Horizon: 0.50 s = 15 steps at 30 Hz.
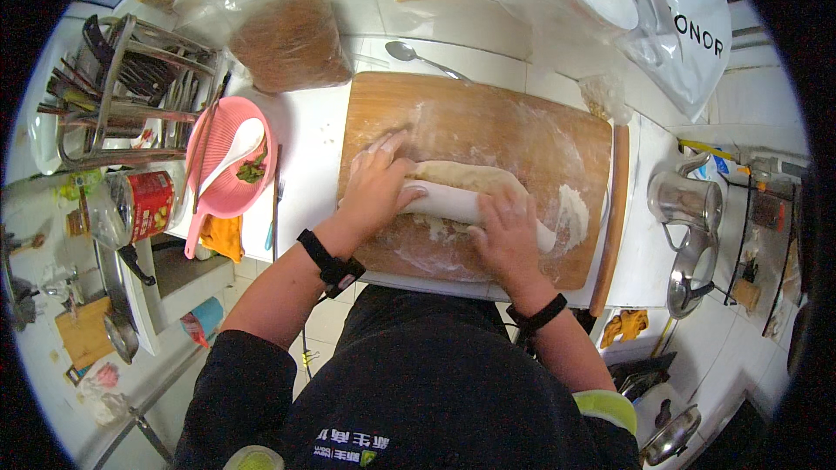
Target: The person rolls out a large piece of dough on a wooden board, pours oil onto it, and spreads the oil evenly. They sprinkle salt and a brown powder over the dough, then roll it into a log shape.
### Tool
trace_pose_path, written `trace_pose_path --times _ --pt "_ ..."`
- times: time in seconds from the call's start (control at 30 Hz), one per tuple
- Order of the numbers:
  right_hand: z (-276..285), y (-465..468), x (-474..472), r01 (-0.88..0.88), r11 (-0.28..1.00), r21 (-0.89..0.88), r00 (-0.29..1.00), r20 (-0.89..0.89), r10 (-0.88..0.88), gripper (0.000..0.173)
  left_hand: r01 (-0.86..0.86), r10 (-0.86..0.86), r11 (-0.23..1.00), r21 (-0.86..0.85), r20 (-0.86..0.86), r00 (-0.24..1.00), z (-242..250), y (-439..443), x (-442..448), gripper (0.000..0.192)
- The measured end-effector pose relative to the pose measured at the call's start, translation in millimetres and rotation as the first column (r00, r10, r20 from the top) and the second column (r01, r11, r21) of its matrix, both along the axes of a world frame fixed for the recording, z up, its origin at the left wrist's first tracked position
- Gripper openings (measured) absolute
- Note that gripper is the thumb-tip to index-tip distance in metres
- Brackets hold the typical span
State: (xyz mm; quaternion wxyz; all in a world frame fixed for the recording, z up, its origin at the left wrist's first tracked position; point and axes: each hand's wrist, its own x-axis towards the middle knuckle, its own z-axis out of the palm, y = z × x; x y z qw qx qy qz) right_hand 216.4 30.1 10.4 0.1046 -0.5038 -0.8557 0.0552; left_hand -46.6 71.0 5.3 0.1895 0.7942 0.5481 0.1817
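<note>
A beige log of dough (467, 173) lies across a floured wooden board (483, 124). Along its near side is a smooth white roll (447, 201); whether this is floured dough or a pin I cannot tell. My left hand (379, 176) grips the left end of the white roll, thumb on top and fingers reaching over to the board. Over its right part lies my right hand (506, 228), fingers curled across it and slightly blurred. Loose flour (571, 217) is heaped to the right of that hand.
A wooden rolling pin (610, 222) lies along the board's right edge. Behind the board rest a metal spoon (418, 60) and a bag of brown food (287, 42). A pink colander (228, 199) stands left, near a metal rack (130, 98). A metal kettle (682, 199) stands right.
</note>
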Motion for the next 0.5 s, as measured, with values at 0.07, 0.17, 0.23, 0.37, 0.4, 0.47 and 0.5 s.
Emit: trace_pose_path --times 0.07,0.17,0.23,0.37,0.4,0.47,0.5 --pt "-1.9 -1.7 -8.5 -0.012 0.997 -0.081 0.998 -0.056 0.007 0.058 -0.036 0.037 0.999 0.038 -0.034 0.999 0.9 -2.0 1.9 0.051" --pt "-4.1 15.1 -7.3 0.005 0.997 -0.077 0.997 0.075 0.0 0.059 0.007 0.0 0.998 0.058 -0.112 0.994 1.1 -20.1 7.6 0.066" --pt "-4.0 30.0 -3.2 -0.018 0.994 -0.106 0.994 0.109 0.029 0.059 0.085 -0.074 0.995 0.06 -0.169 0.983 1.6 -37.7 10.5 0.072" --pt "-4.5 56.0 -3.2 -0.001 0.999 -0.042 0.991 0.13 0.007 0.059 0.131 -0.113 0.989 0.073 -0.21 0.971 -3.7 -46.5 14.6 0.073" --pt "-4.0 58.4 -4.3 0.032 0.999 -0.027 0.995 0.094 -0.03 0.059 0.109 -0.094 0.992 0.066 -0.204 0.975 -5.9 -42.6 15.3 0.071" --pt "-2.3 55.2 -8.0 0.098 0.995 0.032 0.995 -0.01 -0.098 0.059 0.114 -0.091 0.991 0.076 -0.255 0.963 -10.3 -29.4 15.4 0.067" --pt "-1.5 52.5 -9.7 0.065 0.998 -0.013 0.997 0.034 -0.065 0.058 0.114 -0.085 0.99 0.085 -0.284 0.955 -11.9 -21.2 13.9 0.064"
